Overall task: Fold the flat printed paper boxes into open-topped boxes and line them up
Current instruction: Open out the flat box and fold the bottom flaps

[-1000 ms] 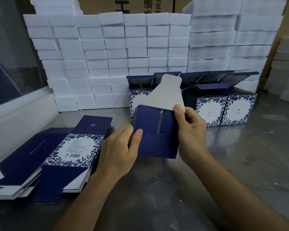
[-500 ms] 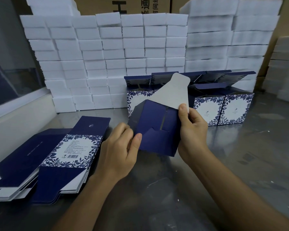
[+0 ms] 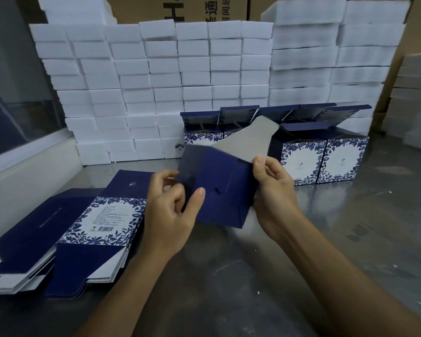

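Head view shows both forearms reaching in from the near edge, with the hands meeting over the steel surface (image 3: 350,227) around one dark blue box (image 3: 219,190) held up off it. The left hand (image 3: 170,210) has its thumb pressed on the box's near face and its fingers curled behind the left edge, so it grips that side; this looks like a brace that keeps the walls square. The right hand (image 3: 272,190) pinches the right edge high up, thumb on the near side, just under a grey flap (image 3: 250,142) that stands up and leans away. My guess is that the box is tipped toward the person so its bottom panels can be tucked in, though motion blur hides how far they are locked.

Left of the hands, near the person, lie two stacks of flat boxes (image 3: 83,227), printed side up and within easy reach of the left hand.

Farther off on the right stands a row of folded boxes (image 3: 321,159), tops open and lids raised, side by side, likely where this one belongs. Behind them a wall of white foam blocks (image 3: 156,81) fills the far side.
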The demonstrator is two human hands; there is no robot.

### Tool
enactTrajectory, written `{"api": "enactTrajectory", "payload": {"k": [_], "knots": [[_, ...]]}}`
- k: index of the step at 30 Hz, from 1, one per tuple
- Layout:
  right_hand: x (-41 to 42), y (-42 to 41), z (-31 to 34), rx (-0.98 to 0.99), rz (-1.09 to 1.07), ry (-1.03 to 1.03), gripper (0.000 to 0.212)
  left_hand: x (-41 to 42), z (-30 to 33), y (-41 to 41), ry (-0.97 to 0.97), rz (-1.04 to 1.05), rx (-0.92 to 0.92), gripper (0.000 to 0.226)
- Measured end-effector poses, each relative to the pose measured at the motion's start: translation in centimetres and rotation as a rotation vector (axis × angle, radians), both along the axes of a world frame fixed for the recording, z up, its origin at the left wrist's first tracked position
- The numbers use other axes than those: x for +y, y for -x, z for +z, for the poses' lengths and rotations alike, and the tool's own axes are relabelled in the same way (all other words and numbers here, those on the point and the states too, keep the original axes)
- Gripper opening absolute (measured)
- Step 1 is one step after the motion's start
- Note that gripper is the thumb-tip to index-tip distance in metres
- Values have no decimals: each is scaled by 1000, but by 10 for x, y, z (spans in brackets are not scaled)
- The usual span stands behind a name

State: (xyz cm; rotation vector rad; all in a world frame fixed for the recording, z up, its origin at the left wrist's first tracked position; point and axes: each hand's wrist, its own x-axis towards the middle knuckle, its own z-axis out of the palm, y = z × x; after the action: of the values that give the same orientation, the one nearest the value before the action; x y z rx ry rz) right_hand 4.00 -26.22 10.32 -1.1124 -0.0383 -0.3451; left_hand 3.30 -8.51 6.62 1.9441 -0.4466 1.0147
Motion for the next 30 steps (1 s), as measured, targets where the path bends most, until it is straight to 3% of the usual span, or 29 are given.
{"api": "enactTrajectory", "payload": {"k": [3, 9, 11, 13, 17, 21, 22, 25, 30], "knots": [[5, 2, -2, -41, 58, 32, 12, 1, -2, -2, 96, -2, 74, 55], [5, 4, 1, 4, 146, -59, 44, -1, -2, -5, 282, -8, 139, 57], [3, 3, 1, 13, 204, -101, 39, -4, 1, -3, 311, -20, 167, 56], [3, 3, 1, -3, 245, -115, 22, -6, 5, 0, 331, -35, 200, 51], [6, 5, -5, -118, 69, 169, 18, -8, 10, 2, 394, -108, 216, 39], [11, 8, -10, -347, -107, 568, 36, -10, 15, 7, 378, -99, 218, 14], [12, 8, -10, -383, -143, 641, 36, -10, 15, 8, 324, -80, 211, 17], [18, 11, -12, -393, -182, 749, 33, -11, 15, 11, 127, -46, 182, 35], [23, 15, -14, -392, -295, 842, 23, -16, 13, 12, 84, -21, 105, 23]]}}
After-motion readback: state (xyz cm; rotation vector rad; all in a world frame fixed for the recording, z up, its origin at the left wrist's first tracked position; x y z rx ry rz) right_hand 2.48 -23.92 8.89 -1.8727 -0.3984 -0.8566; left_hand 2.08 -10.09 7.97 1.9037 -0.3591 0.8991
